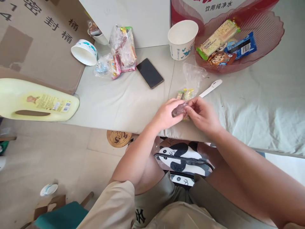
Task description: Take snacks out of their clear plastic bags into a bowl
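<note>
Left hand (pixel 165 114) and right hand (pixel 202 114) are both pinching one small dark clear-wrapped snack (pixel 179 110) at the cloth-covered surface (pixel 114 101) edge. Yellow-green candy packets (pixel 185 94) are lying just behind it.

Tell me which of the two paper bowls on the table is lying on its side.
The blue-patterned paper bowl at the far left, beside the cardboard box, lies tipped over. The paper bowl next to the red basket stands upright, mouth up.

cardboard box (pixel 40 41): 密封桶 (twice, plus digits, cropped) | red-white carton (pixel 214 8): 饮用纯净水 | shorts (pixel 147 213): NY logo | yellow jug (pixel 35 101) label: unreadable
</note>
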The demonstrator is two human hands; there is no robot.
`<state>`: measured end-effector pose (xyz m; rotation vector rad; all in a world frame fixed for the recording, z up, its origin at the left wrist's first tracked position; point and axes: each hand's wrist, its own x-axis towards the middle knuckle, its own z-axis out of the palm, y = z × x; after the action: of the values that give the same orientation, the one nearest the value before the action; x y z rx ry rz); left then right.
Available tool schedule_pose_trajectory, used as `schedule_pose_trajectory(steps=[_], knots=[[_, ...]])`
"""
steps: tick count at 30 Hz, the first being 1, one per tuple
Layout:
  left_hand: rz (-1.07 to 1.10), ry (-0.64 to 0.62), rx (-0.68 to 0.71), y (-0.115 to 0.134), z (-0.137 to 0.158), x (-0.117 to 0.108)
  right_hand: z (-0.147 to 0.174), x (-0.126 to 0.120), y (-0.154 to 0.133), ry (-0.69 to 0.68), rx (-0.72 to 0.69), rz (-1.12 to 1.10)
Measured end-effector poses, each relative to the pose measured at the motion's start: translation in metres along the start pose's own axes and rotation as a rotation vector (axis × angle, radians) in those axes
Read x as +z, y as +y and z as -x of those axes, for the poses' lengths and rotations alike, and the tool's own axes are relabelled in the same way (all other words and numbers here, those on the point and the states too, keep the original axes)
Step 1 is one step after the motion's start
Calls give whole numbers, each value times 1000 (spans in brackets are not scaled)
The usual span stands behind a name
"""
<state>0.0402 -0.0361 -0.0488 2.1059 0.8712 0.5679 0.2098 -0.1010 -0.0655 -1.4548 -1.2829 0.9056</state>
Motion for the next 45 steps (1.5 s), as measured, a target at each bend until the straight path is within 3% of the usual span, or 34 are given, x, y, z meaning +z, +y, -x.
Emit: schedule_pose_trajectory(steps=[4,6,9,12,15,21,26,33,39,45], knots=[[94,44,-47,-3,-4,4,0,-2,5,21,65,-80],[128,33,-48,-4,-6,7,-3,-6,9,100,47,34],[129,21,-59,-5,-10,11,-8,-15,14,206,-86,338],[-16,130,-128,-5,-13,12,-12,-22,17,163,-160,522],[-147,191,-223,-3,-14,10,-13,-24,17,79,-164,564],[-47,89,-123,-4,-15,9,-13,-24,12,-24,-240,400],[46,166,-76,-14,-18,15,-11,-19,6,57,-222,311],[492,222,-105,-14,-21,28,-10,-11,11,140,-234,-70],[734,14,-200,-4,-21,15,-17,-22,16,196,-86,-181],[903,-235,-303,7,-18,11,-13,-29,3,-73,-31,-364]])
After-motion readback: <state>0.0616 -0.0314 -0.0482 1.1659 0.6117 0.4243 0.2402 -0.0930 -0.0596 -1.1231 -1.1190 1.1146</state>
